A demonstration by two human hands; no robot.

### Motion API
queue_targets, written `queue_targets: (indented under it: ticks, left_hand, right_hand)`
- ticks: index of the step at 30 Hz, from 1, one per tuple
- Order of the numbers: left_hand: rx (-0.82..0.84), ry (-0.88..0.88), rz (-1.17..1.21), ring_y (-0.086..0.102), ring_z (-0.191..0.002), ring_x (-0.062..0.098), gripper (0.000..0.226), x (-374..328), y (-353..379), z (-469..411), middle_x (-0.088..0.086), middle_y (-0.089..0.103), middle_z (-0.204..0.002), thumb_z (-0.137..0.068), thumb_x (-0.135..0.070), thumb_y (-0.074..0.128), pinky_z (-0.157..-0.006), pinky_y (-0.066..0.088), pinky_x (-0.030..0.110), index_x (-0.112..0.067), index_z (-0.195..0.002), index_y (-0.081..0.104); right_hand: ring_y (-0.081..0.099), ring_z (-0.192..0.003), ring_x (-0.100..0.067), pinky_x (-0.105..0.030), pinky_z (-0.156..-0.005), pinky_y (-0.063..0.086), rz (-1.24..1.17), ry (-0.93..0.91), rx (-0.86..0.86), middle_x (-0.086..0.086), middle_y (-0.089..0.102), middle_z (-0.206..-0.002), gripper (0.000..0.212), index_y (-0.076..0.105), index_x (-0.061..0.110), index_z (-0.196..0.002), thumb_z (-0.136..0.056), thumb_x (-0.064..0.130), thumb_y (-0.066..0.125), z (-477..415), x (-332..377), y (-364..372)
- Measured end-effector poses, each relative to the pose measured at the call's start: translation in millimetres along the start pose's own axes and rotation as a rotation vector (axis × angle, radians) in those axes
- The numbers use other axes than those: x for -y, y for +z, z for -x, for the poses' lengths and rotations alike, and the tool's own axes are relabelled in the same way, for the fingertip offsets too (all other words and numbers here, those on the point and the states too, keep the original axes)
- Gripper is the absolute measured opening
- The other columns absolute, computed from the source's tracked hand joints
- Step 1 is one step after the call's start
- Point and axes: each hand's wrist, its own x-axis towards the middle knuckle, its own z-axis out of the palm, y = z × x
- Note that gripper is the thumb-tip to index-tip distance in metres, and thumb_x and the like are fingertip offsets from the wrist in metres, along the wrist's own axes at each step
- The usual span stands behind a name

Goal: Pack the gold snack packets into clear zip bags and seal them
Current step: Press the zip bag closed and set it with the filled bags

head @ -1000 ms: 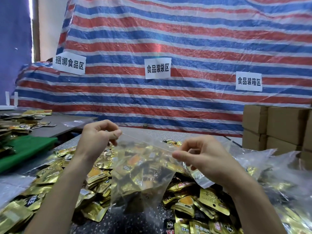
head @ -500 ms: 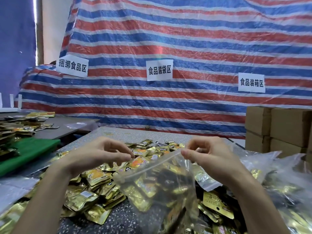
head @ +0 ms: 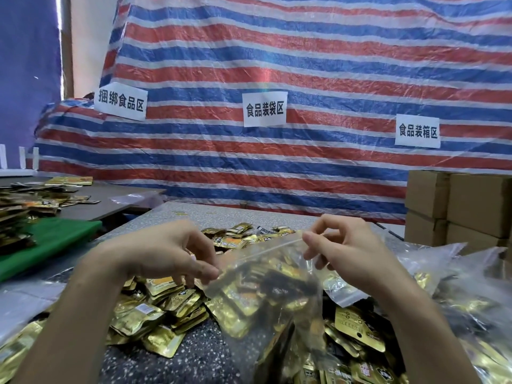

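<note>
L hand [head: 171, 254] pinches the bag [head: 279, 261] at the left end of its zip strip, thumb & forefinger tips closed on the plastic. R hand [head: 349, 253] pinches the right end, higher up, its other fingers loosely curled. The strip runs slanted btwn the 2 pinches, rising to the right; can't tell if it's sealed. The bag body hangs below & btwn the hands, above the table [head: 199, 353], stuffed w/ gold packets [head: 241, 303]; its bottom is blurred. A loose pile [head: 155, 314] lies under the L wrist. Filled bags [head: 471, 295] lie right of the R forearm. Boxes [head: 457, 206] stacked far right, striped tarp [head: 277, 65] behind.
</note>
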Motion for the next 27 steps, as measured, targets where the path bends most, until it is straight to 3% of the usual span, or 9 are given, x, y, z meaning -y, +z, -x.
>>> queue_targets:
  ticks: [3, 9, 12, 16, 21, 24, 27]
  left_hand:
    - [-0.007, -0.046, -0.059, 0.066, -0.072, 0.007, 0.009, 1.7, 1.8, -1.0, -0.004, 0.074, -0.082, -0.091, -0.023, 0.069, -0.061, 0.048, 0.017, -0.022, -0.083, 0.073]
    - [-0.118, 0.066, 0.084, 0.064, -0.069, 0.008, 0.018, 0.5, 3.0, -5.8, -0.002, 0.07, -0.072, -0.09, -0.013, 0.07, -0.062, 0.046, 0.016, -0.02, -0.074, 0.071]
    - [-0.108, 0.092, 0.096, 0.064, -0.068, 0.01, 0.015, 0.7, 2.9, -5.0, 0.0, 0.07, -0.071, -0.089, -0.012, 0.07, -0.062, 0.047, 0.017, -0.015, -0.075, 0.071]
    - [-0.067, 0.142, 0.151, 0.061, -0.062, 0.017, 0.015, -1.5, -0.4, 1.4, 0.006, 0.067, -0.07, -0.088, -0.009, 0.071, -0.056, 0.047, 0.023, -0.014, -0.074, 0.073]
    - [-0.167, 0.141, 0.168, 0.049, -0.053, 0.014, 0.013, 4.4, -2.7, 0.5, 0.007, 0.058, -0.066, -0.089, -0.011, 0.069, -0.046, 0.038, 0.022, -0.011, -0.077, 0.072]
    - [-0.034, 0.053, 0.142, 0.051, -0.057, 0.012, 0.014, 4.8, -2.9, 2.4, 0.001, 0.061, -0.069, -0.09, -0.018, 0.07, -0.05, 0.04, 0.02, -0.02, -0.076, 0.073]
    - [0.114, -0.011, 0.061, 0.052, -0.058, 0.008, 0.011, -0.2, 0.5, 2.1, -0.005, 0.061, -0.065, -0.088, -0.037, 0.071, -0.056, 0.04, 0.017, -0.029, -0.082, 0.076]
  right_hand:
    - [0.064, -0.057, -0.01, -0.027, -0.056, 0.051, 0.01, 0.001, 0.03, -0.002, 0.073, -0.071, 0.018, 0.067, 0.02, -0.078, -0.096, 0.024, 0.067, 0.9, 0.2, 0.2]
    - [0.064, -0.075, -0.022, -0.041, -0.071, 0.053, 0.064, -0.011, -0.051, -0.001, 0.066, -0.076, 0.017, 0.064, 0.021, -0.081, -0.098, 0.023, 0.062, 0.0, -0.9, -1.8]
    - [0.065, -0.079, -0.026, -0.041, -0.072, 0.054, 0.075, 0.046, -0.022, -0.006, 0.067, -0.083, 0.015, 0.063, 0.017, -0.087, -0.1, 0.024, 0.057, -0.1, -2.0, 0.8]
    - [0.062, -0.074, -0.017, -0.04, -0.074, 0.053, 0.053, 0.07, 0.03, -0.003, 0.068, -0.079, 0.016, 0.065, 0.014, -0.085, -0.099, 0.019, 0.059, -0.2, -2.2, 0.1]
    - [0.062, -0.071, -0.016, -0.037, -0.071, 0.052, -0.042, -0.01, -0.003, -0.001, 0.069, -0.074, 0.016, 0.067, 0.014, -0.082, -0.097, 0.019, 0.062, -0.1, 0.5, 0.3]
    - [0.062, -0.069, -0.013, -0.032, -0.068, 0.05, -0.001, 0.008, 0.034, 0.0, 0.07, -0.074, 0.016, 0.068, 0.014, -0.082, -0.096, 0.019, 0.064, -1.2, -3.4, 1.3]
    - [0.064, -0.068, -0.006, -0.021, -0.063, 0.046, 0.028, 0.052, 0.102, 0.001, 0.072, -0.074, 0.016, 0.066, 0.014, -0.084, -0.099, 0.017, 0.06, -2.5, -5.6, 2.8]
